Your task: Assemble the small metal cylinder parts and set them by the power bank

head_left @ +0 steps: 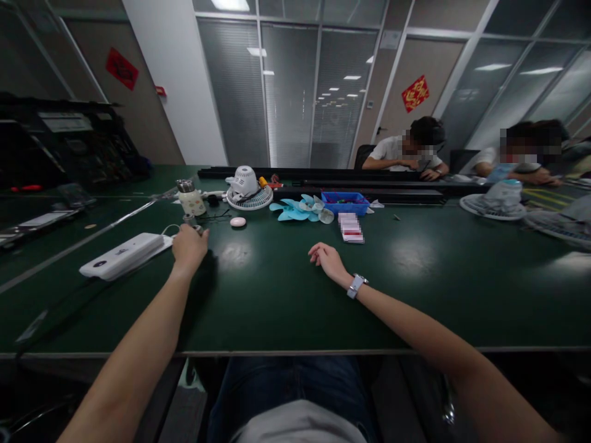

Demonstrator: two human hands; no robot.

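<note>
My left hand [188,247] reaches over the left of the green table, its fingers closed around a small metallic object [189,219] whose kind I cannot make out. The hand hides most of it. Just beyond stands a cream flask [191,202] with a metal lid, and a white power strip-like box [124,256] with a cable lies to the left. My right hand [329,261] is by the table's middle, palm down, with loosely bent fingers apart and nothing in them. Past it lies a stack of pinkish-white cards or packets [351,228].
Toward the back lie a white fan head [246,186], light-blue fan blades [302,208], a blue tray [345,202] with small parts and a pink oval item [237,222]. Long black bars [373,195] run behind them. More fan parts [498,200] lie right; two people sit across.
</note>
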